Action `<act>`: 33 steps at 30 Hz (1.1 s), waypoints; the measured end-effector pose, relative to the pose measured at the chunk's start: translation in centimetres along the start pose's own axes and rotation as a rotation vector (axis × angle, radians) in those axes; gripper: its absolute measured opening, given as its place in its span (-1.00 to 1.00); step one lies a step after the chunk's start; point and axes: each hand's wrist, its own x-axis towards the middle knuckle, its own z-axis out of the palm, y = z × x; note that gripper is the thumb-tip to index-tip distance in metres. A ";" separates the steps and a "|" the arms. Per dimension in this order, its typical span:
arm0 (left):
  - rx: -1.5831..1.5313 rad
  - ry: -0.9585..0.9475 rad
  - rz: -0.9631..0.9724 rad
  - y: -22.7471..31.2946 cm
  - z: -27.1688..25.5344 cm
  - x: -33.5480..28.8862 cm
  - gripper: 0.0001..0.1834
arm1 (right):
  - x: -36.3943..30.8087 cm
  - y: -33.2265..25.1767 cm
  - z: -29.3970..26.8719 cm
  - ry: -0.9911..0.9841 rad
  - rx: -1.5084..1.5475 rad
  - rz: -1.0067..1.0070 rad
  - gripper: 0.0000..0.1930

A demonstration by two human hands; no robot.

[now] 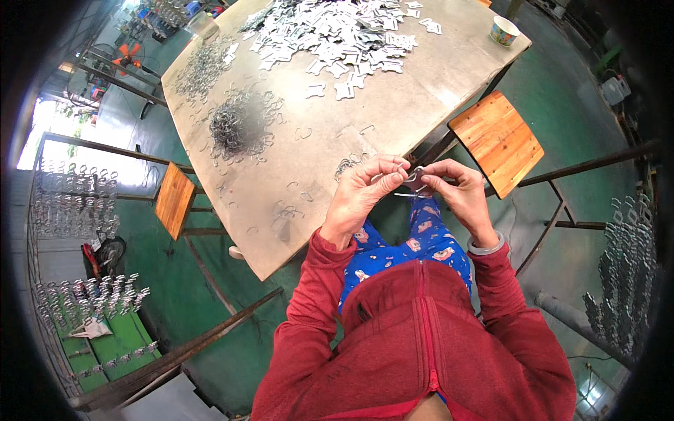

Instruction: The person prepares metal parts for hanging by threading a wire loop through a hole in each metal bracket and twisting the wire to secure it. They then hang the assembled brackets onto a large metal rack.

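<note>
Just past the table's near edge, my left hand and my right hand meet in front of my lap, both with fingers pinched. Between the fingertips is a small bent wire hook. A thin pale metal piece shows edge-on below it, close to my left fingers; its full shape is hidden. My right thumb and forefinger close on the hook's side. Beside my left hand, a small cluster of wire hooks lies on the table.
A heap of flat silvery metal plates covers the table's far part. Left of it lie a dense pile of wire hooks and scattered ones. A paper cup stands far right. Wooden stools and racks of hanging metal parts flank me.
</note>
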 end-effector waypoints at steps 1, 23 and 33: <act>-0.047 -0.008 -0.019 -0.5 0.0 0.3 -0.89 | -0.1 -0.1 -0.1 0.003 -0.002 0.007 -0.89; 0.260 0.036 -0.031 -1.5 2.1 -0.6 -0.86 | 7.2 0.8 -4.5 -0.070 -0.087 0.047 -0.75; 0.390 0.044 0.041 -3.1 4.2 -1.1 -0.91 | 27.9 11.4 -0.5 0.043 -0.913 -0.405 -0.67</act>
